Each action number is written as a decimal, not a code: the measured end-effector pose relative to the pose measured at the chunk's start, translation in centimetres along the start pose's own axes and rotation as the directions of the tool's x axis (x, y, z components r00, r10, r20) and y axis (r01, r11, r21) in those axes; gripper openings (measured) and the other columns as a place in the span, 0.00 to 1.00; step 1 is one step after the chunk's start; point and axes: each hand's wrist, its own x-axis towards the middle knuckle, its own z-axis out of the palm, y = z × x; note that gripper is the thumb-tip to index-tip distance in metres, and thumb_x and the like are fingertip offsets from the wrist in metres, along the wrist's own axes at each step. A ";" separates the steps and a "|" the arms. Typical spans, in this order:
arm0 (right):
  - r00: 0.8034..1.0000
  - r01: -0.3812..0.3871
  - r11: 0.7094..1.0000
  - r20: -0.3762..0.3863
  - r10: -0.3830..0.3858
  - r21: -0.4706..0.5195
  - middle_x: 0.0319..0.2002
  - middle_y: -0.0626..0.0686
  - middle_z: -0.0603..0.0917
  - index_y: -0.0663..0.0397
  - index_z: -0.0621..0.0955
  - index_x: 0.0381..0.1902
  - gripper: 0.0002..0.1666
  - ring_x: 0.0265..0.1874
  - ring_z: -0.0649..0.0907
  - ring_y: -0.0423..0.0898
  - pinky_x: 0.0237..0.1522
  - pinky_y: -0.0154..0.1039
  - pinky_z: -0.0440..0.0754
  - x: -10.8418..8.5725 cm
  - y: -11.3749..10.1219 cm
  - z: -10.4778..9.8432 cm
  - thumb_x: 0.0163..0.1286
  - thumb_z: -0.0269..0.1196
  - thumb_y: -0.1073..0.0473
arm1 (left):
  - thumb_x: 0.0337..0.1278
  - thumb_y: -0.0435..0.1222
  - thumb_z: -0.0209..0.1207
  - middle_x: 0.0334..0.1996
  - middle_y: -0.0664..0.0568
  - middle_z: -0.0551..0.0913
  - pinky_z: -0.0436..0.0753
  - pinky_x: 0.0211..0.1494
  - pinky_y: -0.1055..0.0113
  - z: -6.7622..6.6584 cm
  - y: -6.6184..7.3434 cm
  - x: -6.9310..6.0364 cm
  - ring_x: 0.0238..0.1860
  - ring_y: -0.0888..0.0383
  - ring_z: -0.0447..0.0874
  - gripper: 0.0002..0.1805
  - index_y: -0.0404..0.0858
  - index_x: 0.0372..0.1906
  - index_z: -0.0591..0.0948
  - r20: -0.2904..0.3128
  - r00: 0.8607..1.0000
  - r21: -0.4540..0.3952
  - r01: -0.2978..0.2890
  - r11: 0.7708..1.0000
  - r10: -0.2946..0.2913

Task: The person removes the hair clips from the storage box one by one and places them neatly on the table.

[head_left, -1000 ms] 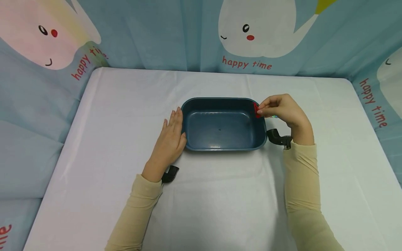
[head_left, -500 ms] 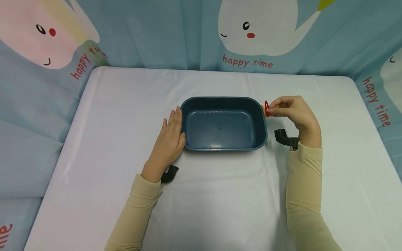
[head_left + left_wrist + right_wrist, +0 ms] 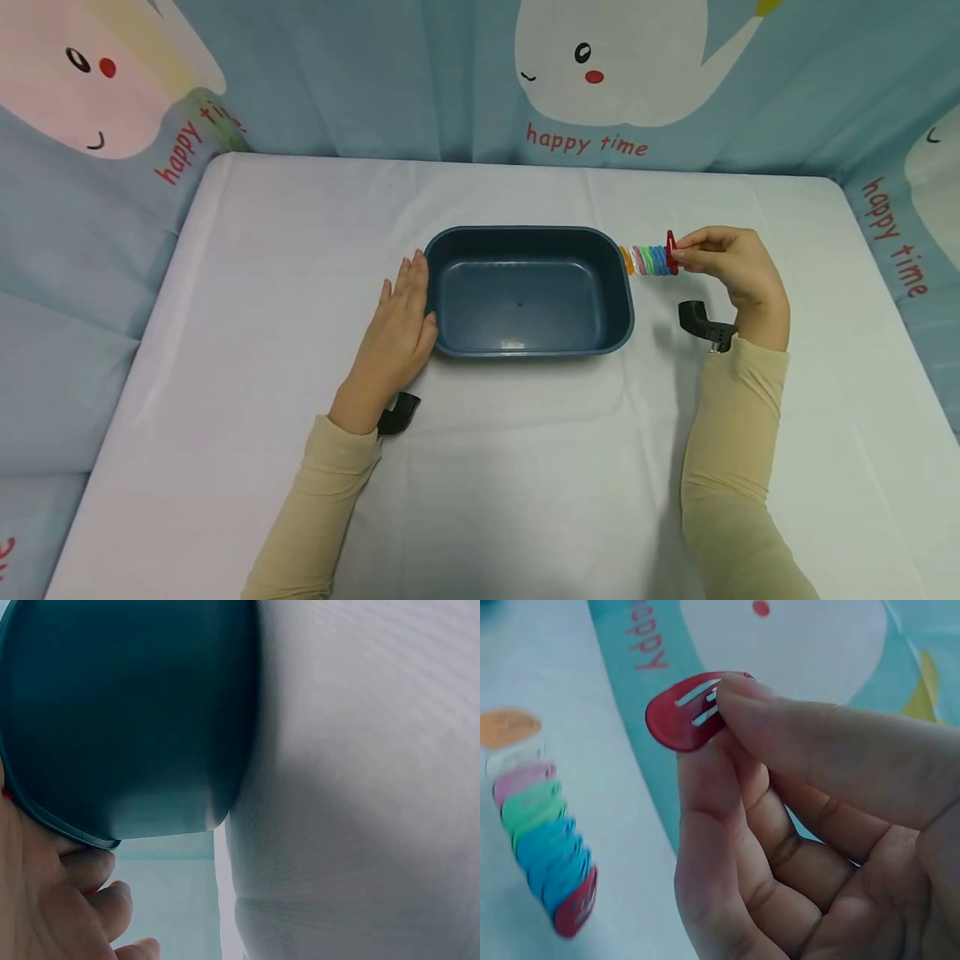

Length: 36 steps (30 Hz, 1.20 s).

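A dark blue-green plastic bin stands on the white table. My left hand lies along its left end, with straight fingers against the outer wall; the left wrist view shows the bin's wall close up. To the right of the bin, my right hand pinches a red snap hair clip between thumb and forefinger. Below that clip, a row of overlapping hair clips runs along the table, in orange, white, pink, green and blue, with another red clip at its end.
White cloth covers the table. Behind and beside it hangs a light blue curtain printed with whales and red lettering. Black wrist-camera mounts stick out from both wrists. The row of clips reaches up to the bin's right side.
From the bin's right rim, my right hand has moved right with the red hair clip, uncovering the row of clips. My left hand stays against the bin. The head view has shifted slightly.
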 end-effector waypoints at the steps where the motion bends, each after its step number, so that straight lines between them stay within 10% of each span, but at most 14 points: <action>1: 1.000 -0.005 1.000 -0.009 0.005 -0.007 0.26 0.43 0.82 0.60 0.85 0.30 0.03 0.26 0.80 0.38 0.33 0.27 0.80 0.0 0.2 -0.2 0.60 0.65 0.66 | 0.66 0.35 0.39 0.74 0.41 0.43 0.45 0.70 0.45 0.0 0.0 0.0 0.73 0.45 0.43 0.35 0.29 0.73 0.43 0.002 1.000 -0.001 0.001 1.000 -0.001; 9: 0.991 -0.107 0.991 -0.085 0.100 -0.075 0.22 0.36 0.82 0.42 0.85 0.24 0.09 0.24 0.80 0.33 0.31 0.26 0.77 0.4 2.2 -1.2 0.62 0.65 0.62 | 0.66 0.36 0.39 0.74 0.42 0.43 0.44 0.70 0.45 0.1 0.1 0.1 0.73 0.47 0.41 0.35 0.31 0.73 0.41 0.014 1.000 -0.001 0.006 1.000 -0.006; 19: 0.974 -0.159 0.964 -0.192 0.118 -0.211 0.17 0.33 0.78 0.55 0.85 0.31 0.03 0.21 0.75 0.33 0.26 0.28 0.73 1.3 4.2 -0.7 0.61 0.65 0.63 | 0.66 0.35 0.40 0.73 0.40 0.44 0.46 0.69 0.43 0.2 0.1 0.4 0.73 0.45 0.44 0.35 0.29 0.73 0.43 0.005 1.000 0.000 -0.012 1.000 0.012; 24: 0.970 -0.184 0.940 -0.208 0.126 -0.287 0.17 0.32 0.77 0.74 0.80 0.44 0.17 0.22 0.75 0.31 0.27 0.26 0.74 1.5 4.4 -0.4 0.63 0.63 0.64 | 0.66 0.36 0.40 0.73 0.41 0.43 0.45 0.70 0.44 0.2 0.1 0.5 0.73 0.47 0.42 0.35 0.29 0.73 0.42 0.014 1.000 -0.003 -0.007 1.000 0.007; 36: 0.947 -0.258 0.913 -0.271 0.173 -0.316 0.26 0.45 0.80 0.68 0.83 0.40 0.12 0.24 0.76 0.37 0.25 0.27 0.74 1.9 4.1 0.6 0.64 0.63 0.61 | 0.71 0.39 0.41 0.74 0.42 0.41 0.44 0.70 0.44 0.2 -0.1 0.1 0.74 0.46 0.39 0.36 0.30 0.73 0.40 0.031 0.999 -0.001 0.017 1.000 -0.017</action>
